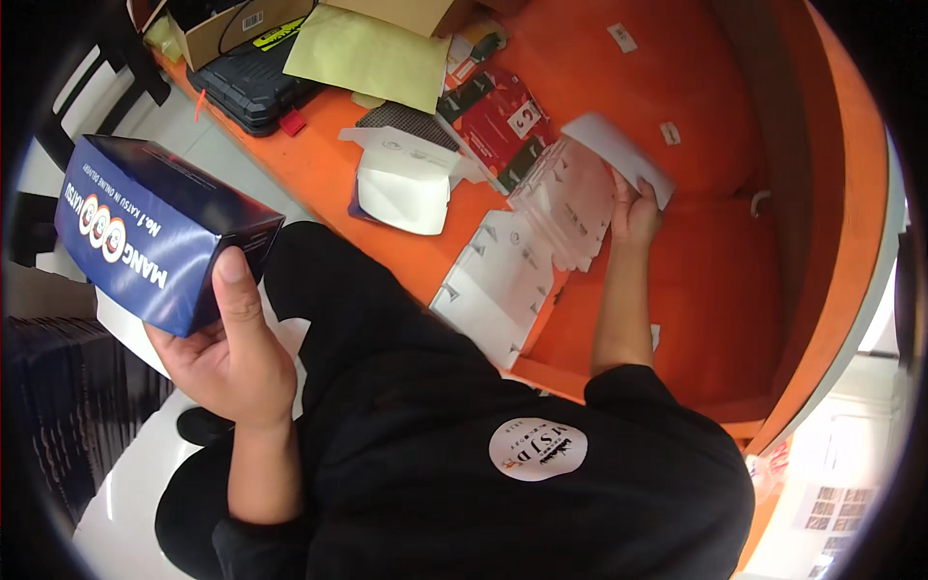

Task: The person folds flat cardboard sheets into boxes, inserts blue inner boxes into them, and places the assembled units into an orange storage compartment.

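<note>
On the left, my left hand (237, 362) grips a dark blue folded carton box (145, 237) by its near end, thumb on the edge and fingers underneath. The box is held up off the table, tilted, with white print on its side. Farther right, my right hand (638, 211) pinches a white cardboard sheet (614, 150), raised at an angle over the orange table. Beside that hand lies a fanned stack of flat white carton blanks (570, 198). One more flat blank (498, 280) lies nearer to me. Left of the stack rests an open white-lined carton (401, 188), partly folded.
Along the table's far side are a black hard case (249, 92), a yellow-green sheet (367, 53) and a red printed carton (498, 126). A stack of dark blue flat cartons (72, 406) stands at the lower left. An orange curved panel (841, 222) borders the right side.
</note>
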